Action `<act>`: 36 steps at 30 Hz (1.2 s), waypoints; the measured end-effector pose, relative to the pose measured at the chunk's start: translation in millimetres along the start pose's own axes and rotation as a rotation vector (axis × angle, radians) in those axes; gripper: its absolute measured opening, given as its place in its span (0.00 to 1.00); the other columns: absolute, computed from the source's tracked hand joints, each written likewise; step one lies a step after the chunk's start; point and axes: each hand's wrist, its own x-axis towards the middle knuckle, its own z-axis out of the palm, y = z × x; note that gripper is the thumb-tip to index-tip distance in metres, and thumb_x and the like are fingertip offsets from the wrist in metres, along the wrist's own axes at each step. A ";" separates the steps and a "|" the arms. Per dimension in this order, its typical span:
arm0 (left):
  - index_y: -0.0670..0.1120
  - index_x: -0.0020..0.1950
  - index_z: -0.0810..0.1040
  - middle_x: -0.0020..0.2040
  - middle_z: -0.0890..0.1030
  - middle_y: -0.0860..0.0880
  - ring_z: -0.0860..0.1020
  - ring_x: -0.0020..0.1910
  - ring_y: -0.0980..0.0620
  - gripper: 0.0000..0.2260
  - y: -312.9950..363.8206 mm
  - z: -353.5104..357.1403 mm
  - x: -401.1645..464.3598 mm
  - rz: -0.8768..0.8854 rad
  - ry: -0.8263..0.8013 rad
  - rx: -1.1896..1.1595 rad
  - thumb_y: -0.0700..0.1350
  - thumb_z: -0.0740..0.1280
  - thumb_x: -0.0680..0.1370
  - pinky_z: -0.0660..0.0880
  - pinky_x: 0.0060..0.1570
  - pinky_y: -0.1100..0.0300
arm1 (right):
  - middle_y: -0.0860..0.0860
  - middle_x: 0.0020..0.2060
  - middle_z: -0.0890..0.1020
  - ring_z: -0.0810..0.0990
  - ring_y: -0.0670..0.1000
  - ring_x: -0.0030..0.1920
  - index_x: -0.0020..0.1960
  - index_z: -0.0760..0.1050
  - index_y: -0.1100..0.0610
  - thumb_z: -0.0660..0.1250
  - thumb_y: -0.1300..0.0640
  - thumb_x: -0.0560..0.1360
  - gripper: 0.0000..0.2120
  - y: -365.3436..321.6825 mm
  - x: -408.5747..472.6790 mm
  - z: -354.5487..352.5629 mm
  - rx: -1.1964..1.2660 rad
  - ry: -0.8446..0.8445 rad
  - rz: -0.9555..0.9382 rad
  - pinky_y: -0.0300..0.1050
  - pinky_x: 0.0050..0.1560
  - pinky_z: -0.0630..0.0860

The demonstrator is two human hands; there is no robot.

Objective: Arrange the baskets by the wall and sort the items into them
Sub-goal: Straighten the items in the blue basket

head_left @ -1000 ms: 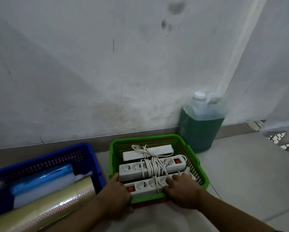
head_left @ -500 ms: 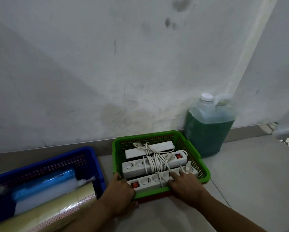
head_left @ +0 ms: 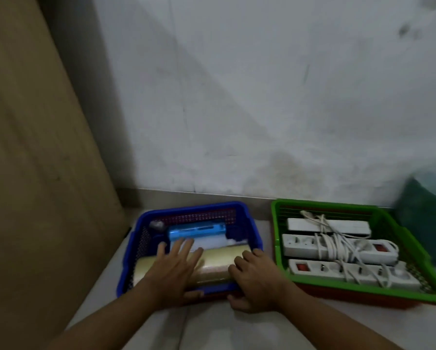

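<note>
A blue basket (head_left: pixel 194 207) stands on the floor near the wall, holding a large clear tape roll (head_left: pixel 217 261), a blue packet (head_left: pixel 196 231) and white material. My left hand (head_left: pixel 171 271) lies over the basket's front edge, fingers spread on the roll and thumb under the rim. My right hand (head_left: pixel 257 279) grips the front right corner, thumb below. To the right, a green basket (head_left: pixel 338 205) sits nested in a red one by the wall and holds three white power strips (head_left: pixel 300 246) with tangled cords.
A brown board (head_left: pixel 35 173) leans close on the left, next to the blue basket. A jug of green liquid (head_left: pixel 426 223) stands at the far right against the stained white wall (head_left: pixel 237 97). A narrow gap separates the two baskets.
Both hands have left the green basket and moved left onto the blue basket. The view has swung left, bringing the brown board in and pushing the jug to the edge.
</note>
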 end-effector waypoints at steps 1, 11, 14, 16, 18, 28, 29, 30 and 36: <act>0.51 0.58 0.75 0.55 0.83 0.43 0.83 0.50 0.44 0.36 -10.0 8.6 -13.3 -0.031 -0.035 0.003 0.74 0.61 0.59 0.80 0.38 0.42 | 0.58 0.42 0.81 0.78 0.57 0.41 0.49 0.76 0.58 0.58 0.36 0.71 0.25 -8.5 7.6 -0.9 0.012 -0.035 -0.023 0.52 0.45 0.75; 0.51 0.59 0.67 0.51 0.81 0.49 0.81 0.45 0.52 0.25 -31.6 40.7 -52.8 0.134 -0.081 0.024 0.55 0.73 0.68 0.80 0.40 0.56 | 0.63 0.54 0.77 0.77 0.61 0.49 0.62 0.67 0.61 0.51 0.43 0.80 0.23 -28.2 21.7 11.3 0.067 -0.124 0.085 0.52 0.44 0.71; 0.51 0.66 0.64 0.59 0.77 0.47 0.78 0.54 0.48 0.23 -33.1 38.4 -45.9 0.112 -0.084 0.023 0.52 0.67 0.74 0.78 0.48 0.52 | 0.63 0.52 0.77 0.78 0.60 0.46 0.60 0.68 0.61 0.51 0.43 0.81 0.22 -27.7 24.7 14.3 0.059 -0.143 0.071 0.52 0.42 0.71; 0.52 0.63 0.70 0.56 0.79 0.48 0.80 0.50 0.50 0.22 -37.1 31.0 -36.6 0.065 -0.150 -0.014 0.52 0.71 0.71 0.79 0.43 0.54 | 0.63 0.52 0.77 0.78 0.60 0.45 0.60 0.68 0.61 0.51 0.44 0.81 0.22 -26.8 26.9 15.4 0.081 -0.141 0.089 0.52 0.43 0.71; 0.52 0.61 0.73 0.55 0.81 0.49 0.80 0.49 0.52 0.21 -38.3 27.2 -25.8 -0.001 -0.132 -0.057 0.52 0.72 0.70 0.79 0.40 0.57 | 0.63 0.53 0.77 0.78 0.60 0.47 0.61 0.68 0.60 0.52 0.44 0.81 0.21 -25.0 29.3 17.3 0.110 -0.134 0.124 0.53 0.44 0.71; 0.52 0.70 0.65 0.68 0.72 0.47 0.71 0.65 0.48 0.19 -38.4 41.1 17.6 -0.064 -0.034 -0.151 0.45 0.60 0.79 0.72 0.62 0.53 | 0.63 0.55 0.76 0.77 0.61 0.50 0.62 0.69 0.60 0.53 0.43 0.80 0.23 -1.6 40.8 34.6 0.140 -0.078 0.211 0.55 0.51 0.72; 0.52 0.70 0.65 0.68 0.72 0.47 0.72 0.65 0.48 0.19 -38.9 40.8 16.4 -0.056 -0.049 -0.151 0.45 0.60 0.79 0.73 0.62 0.53 | 0.62 0.55 0.76 0.77 0.61 0.50 0.61 0.69 0.60 0.53 0.42 0.80 0.23 -1.2 40.9 35.9 0.141 -0.061 0.201 0.56 0.51 0.72; 0.52 0.70 0.65 0.68 0.72 0.47 0.72 0.64 0.48 0.19 -39.0 39.8 15.5 -0.064 -0.042 -0.173 0.45 0.61 0.79 0.73 0.62 0.52 | 0.62 0.54 0.77 0.78 0.61 0.50 0.61 0.69 0.59 0.53 0.42 0.80 0.23 -1.2 40.8 36.6 0.150 -0.045 0.203 0.56 0.50 0.73; 0.49 0.69 0.66 0.67 0.71 0.45 0.72 0.64 0.46 0.17 -27.7 35.6 18.1 -0.130 -0.053 -0.156 0.43 0.59 0.80 0.73 0.62 0.54 | 0.60 0.54 0.76 0.76 0.59 0.52 0.61 0.70 0.58 0.55 0.42 0.79 0.22 -5.5 40.0 24.5 0.169 -0.119 0.274 0.53 0.52 0.72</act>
